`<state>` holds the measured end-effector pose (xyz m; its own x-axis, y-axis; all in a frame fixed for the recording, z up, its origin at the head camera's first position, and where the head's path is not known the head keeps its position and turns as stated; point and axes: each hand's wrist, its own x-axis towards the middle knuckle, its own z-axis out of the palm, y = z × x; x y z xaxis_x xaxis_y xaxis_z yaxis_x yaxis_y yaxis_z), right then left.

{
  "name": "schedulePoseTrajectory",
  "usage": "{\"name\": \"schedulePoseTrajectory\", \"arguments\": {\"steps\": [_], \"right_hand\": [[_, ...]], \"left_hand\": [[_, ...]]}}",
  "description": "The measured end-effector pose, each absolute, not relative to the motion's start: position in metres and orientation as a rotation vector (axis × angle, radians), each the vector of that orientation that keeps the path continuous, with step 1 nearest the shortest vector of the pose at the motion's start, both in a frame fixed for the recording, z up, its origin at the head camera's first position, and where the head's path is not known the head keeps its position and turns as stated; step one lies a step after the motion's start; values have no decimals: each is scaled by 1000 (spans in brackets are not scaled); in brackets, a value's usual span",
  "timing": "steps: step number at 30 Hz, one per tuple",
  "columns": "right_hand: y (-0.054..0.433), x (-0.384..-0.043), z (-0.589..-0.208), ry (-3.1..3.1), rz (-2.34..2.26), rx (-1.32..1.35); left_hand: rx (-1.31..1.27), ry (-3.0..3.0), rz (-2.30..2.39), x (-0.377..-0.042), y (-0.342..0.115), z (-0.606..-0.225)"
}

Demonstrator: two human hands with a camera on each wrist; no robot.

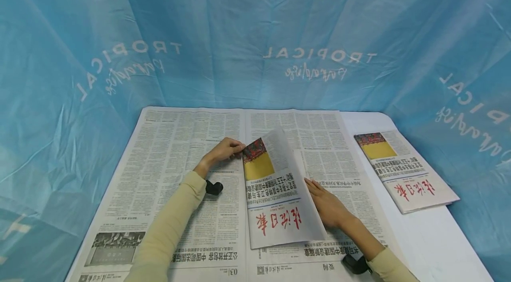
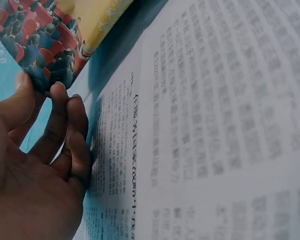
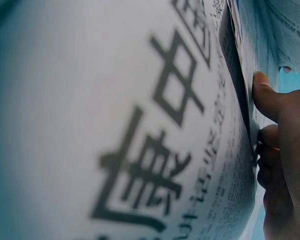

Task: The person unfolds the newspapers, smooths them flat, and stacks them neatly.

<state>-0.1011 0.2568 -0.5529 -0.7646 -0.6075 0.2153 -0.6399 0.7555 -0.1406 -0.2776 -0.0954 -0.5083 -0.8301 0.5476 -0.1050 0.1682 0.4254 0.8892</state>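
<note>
A folded newspaper [image 1: 279, 193] with red headline characters and a yellow-and-red picture is raised partly off the spread newspaper sheet [image 1: 207, 229]. My left hand [image 1: 226, 150] pinches its far left corner between thumb and fingers. In the left wrist view that hand [image 2: 45, 145] holds the picture corner [image 2: 45, 45]. Along the folded paper's right edge lies my right hand [image 1: 327, 204], its fingers fairly straight and touching the edge. Seen from the right wrist, the thumb of the right hand [image 3: 285, 145] is against the paper, whose large printed characters [image 3: 155, 165] fill the near view.
A second folded newspaper [image 1: 407, 171] lies on the white table [image 1: 439, 237] at the right. Blue printed curtain [image 1: 255, 29] hangs behind and at both sides of the table. A dark wrist camera [image 1: 214, 188] sits on the left wrist.
</note>
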Motion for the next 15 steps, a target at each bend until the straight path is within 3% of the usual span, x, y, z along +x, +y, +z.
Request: {"name": "schedulePoseTrajectory", "arguments": {"steps": [15], "right_hand": [[252,-100,-548,-2881,216,899]], "left_hand": [[369,2197,1360,-275,-91,-492]]}}
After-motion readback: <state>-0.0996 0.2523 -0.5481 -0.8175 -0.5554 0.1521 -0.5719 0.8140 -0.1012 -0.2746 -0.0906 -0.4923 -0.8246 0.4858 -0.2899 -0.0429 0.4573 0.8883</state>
